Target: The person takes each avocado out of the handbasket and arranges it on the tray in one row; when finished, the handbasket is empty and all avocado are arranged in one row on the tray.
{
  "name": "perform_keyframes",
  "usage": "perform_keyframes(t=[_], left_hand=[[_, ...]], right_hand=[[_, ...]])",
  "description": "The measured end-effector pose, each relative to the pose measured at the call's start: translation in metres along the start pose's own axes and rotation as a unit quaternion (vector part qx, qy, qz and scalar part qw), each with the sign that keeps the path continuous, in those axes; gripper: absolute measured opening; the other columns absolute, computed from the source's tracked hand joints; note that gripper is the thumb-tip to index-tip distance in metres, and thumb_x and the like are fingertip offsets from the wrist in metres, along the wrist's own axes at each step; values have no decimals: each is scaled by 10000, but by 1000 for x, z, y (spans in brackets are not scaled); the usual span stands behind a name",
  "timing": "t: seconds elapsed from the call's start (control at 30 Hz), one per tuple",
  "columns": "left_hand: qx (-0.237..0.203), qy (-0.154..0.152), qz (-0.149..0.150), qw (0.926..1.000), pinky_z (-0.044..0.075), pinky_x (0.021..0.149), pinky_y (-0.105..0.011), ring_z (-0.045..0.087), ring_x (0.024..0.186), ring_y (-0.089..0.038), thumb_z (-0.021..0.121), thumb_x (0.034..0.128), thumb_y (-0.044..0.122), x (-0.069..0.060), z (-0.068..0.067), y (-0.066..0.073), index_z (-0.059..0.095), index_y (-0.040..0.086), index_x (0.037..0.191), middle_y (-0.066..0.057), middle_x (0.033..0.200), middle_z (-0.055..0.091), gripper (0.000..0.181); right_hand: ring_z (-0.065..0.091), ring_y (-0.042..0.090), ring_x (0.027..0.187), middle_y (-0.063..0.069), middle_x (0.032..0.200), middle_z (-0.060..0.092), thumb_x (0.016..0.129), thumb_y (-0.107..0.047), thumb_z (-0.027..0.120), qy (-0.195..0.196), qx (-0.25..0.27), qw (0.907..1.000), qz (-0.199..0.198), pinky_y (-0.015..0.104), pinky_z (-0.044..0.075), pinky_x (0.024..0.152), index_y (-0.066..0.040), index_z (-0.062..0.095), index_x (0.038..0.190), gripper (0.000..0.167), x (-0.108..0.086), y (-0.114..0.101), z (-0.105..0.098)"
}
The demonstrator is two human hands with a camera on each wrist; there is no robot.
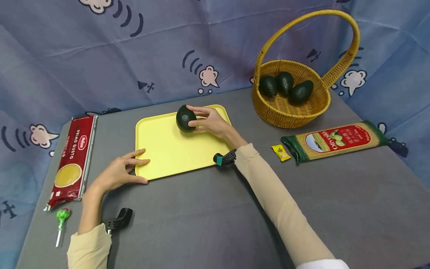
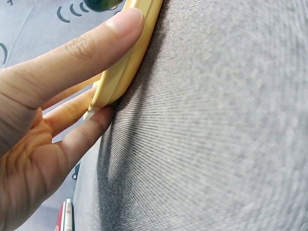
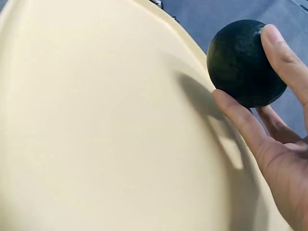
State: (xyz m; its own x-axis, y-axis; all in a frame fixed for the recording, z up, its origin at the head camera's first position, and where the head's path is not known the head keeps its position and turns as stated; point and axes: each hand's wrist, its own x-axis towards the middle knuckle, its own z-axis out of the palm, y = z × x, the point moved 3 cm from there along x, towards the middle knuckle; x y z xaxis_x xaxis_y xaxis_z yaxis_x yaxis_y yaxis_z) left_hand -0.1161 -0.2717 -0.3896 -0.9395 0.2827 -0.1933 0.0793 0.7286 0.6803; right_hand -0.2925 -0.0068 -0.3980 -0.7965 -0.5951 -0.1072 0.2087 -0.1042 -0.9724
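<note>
A dark green avocado (image 1: 185,118) is in my right hand (image 1: 212,123), held between thumb and fingers over the back part of the yellow tray (image 1: 164,157). In the right wrist view the avocado (image 3: 243,62) seems raised off the tray, its shadow falling on the surface beside it. My left hand (image 1: 117,173) holds the tray's near left corner. The left wrist view has the thumb (image 2: 96,50) across the rim and other fingertips at the tray's edge. Several more avocados (image 1: 301,92) lie inside the wicker basket (image 1: 282,117) at the back right.
A red pasta packet (image 1: 75,157) lies at the far left, with a green lollipop (image 1: 62,220) nearer me. On the right are a small yellow candy (image 1: 280,152) and a green-ended spaghetti packet (image 1: 336,141). The basket's tall handle (image 1: 312,15) arches upward. Patterned cloth hangs behind the table.
</note>
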Motion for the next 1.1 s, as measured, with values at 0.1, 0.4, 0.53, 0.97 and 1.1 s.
perform_keyframes(t=[0.1, 0.4, 0.53, 0.97, 1.1], left_hand=[[-41, 2, -23, 10000, 410, 1020, -431, 268, 1397, -369, 848, 722, 289, 1, 0, -1, 610, 27, 1285, -153, 1528, 311, 665], [-13, 41, -32, 10000, 405, 1029, -474, 274, 1387, -390, 844, 725, 295, 1, -2, 0, 618, 29, 1277, -170, 1518, 322, 653], [-37, 45, -33, 10000, 399, 1035, -489, 262, 1390, -400, 839, 731, 291, 1, -1, 0, 621, 28, 1274, -177, 1517, 321, 641], [-110, 99, -23, 9999, 409, 1029, -471, 274, 1386, -395, 846, 727, 241, 3, 0, -3, 624, 22, 1266, -175, 1512, 331, 623], [-211, 89, 8, 9997, 414, 1021, -450, 276, 1386, -388, 846, 727, 208, 4, 2, -3, 621, 7, 1264, -180, 1513, 325, 615]], right_hand=[[605, 290, 1109, 150, 1332, 547, 823, 76, 699, 96, -6, 9999, 53, 410, 579, 808, -114, 534, 1384, 614, 9, 5, 9], [622, 245, 1090, 121, 1311, 576, 809, 34, 733, -33, -131, 9999, -41, 393, 590, 782, -133, 559, 1365, 606, 33, 16, 46], [632, 241, 1074, 127, 1297, 589, 807, 34, 734, -29, -79, 9999, -61, 392, 592, 775, -130, 569, 1355, 596, 42, 20, 58], [641, 264, 1046, 163, 1271, 594, 806, 10, 748, -47, -182, 9998, -105, 417, 582, 805, -117, 585, 1338, 571, 61, 20, 92], [652, 268, 1019, 168, 1259, 595, 812, 5, 744, -162, -304, 9994, -96, 408, 590, 782, -111, 575, 1347, 573, 65, 20, 102]])
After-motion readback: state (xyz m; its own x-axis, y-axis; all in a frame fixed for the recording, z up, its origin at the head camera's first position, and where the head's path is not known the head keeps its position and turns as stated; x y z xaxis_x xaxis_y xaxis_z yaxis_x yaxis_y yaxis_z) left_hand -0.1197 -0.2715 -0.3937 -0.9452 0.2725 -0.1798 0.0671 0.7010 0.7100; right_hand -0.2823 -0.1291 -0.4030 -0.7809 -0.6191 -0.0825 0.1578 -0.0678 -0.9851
